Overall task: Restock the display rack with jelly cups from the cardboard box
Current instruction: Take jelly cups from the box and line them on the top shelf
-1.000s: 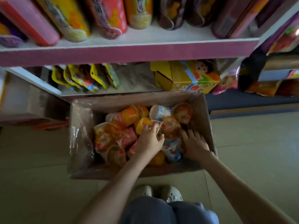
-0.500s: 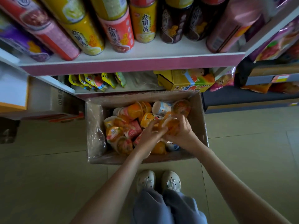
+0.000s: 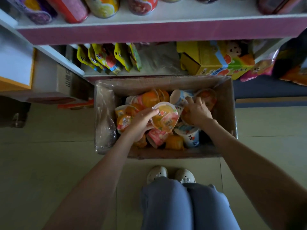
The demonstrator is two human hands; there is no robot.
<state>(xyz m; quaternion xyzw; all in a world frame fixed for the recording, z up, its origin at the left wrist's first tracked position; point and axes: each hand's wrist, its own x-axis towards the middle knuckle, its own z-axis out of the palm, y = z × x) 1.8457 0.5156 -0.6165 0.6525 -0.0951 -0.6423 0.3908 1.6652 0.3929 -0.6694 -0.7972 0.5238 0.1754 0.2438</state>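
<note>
The left hand alone now grips the round orange plastic jelly cup over the brown cardboard box. The right hand has shifted onto farther cups; whether it grasps one I cannot tell.

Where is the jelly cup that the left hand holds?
Head view: the jelly cup is over the middle of the cardboard box, gripped by the left hand, just left of the right hand.

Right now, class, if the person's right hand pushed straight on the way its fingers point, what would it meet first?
Probably the round orange-lidded jelly cup just beyond the right hand, then the brown cardboard box's far wall; depth unclear.
</note>
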